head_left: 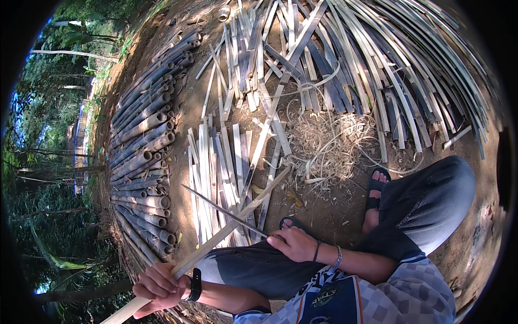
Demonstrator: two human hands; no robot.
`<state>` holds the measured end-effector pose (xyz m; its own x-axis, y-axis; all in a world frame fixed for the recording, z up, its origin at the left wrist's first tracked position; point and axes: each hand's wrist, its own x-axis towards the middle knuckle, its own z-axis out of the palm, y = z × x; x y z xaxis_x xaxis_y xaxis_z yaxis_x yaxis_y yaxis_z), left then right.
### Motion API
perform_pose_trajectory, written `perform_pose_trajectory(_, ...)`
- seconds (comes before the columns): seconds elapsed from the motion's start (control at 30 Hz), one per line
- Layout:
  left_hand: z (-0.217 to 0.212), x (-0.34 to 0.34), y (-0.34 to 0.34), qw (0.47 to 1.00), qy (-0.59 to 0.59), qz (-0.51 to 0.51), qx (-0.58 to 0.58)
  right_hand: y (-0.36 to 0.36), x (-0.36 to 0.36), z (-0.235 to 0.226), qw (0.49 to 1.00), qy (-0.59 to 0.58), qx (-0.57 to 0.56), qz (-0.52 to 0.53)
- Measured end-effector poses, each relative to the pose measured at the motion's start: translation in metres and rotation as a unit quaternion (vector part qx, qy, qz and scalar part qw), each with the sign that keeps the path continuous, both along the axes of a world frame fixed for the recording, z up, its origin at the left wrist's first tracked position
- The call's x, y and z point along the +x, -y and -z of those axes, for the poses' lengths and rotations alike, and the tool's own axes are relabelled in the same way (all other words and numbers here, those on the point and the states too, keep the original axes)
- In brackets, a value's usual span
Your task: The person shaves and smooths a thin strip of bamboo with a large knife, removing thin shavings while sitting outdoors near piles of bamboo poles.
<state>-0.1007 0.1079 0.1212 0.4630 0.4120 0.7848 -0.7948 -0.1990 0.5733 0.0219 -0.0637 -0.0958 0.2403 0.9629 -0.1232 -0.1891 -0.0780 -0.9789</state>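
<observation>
left hand [159, 287] gripping bamboo strip [226, 231], right hand [294, 244] holding blade [224, 211]

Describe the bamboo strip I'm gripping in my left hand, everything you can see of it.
The bamboo strip is a long, flat, pale slat, looking like freshly split bamboo. It slants from the lower left edge of the picture up toward the right, ending above the laid-out slats on the ground. The left hand grips it near its lower end. A thin dark blade, held by the right hand, crosses it at mid-length.

We wear dark grey trousers [426, 210], black sandals [376, 186], a checked grey shirt [415, 294], a black wristband [195, 284] and thin beaded bracelets [338, 257]
</observation>
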Motion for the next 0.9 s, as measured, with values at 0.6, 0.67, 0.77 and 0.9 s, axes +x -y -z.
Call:
perform_pose_trajectory(0.6,-0.001,0.007,0.008,1.000,0.007,0.015,-0.001,-0.002,-0.008,0.076,0.974,-0.124,-0.180,0.052)
perform_pose_trajectory(0.67,-0.004,0.012,0.006,0.999,0.006,0.031,0.005,-0.006,-0.023,0.098,0.976,-0.146,-0.144,0.069)
perform_pose_trajectory(0.77,0.001,0.003,0.004,1.000,0.007,0.008,-0.005,-0.001,-0.007,0.020,0.998,-0.001,-0.054,0.012)
perform_pose_trajectory(0.9,-0.002,0.006,0.001,1.000,0.003,-0.007,-0.004,-0.007,-0.011,0.038,0.998,0.030,-0.010,0.058)
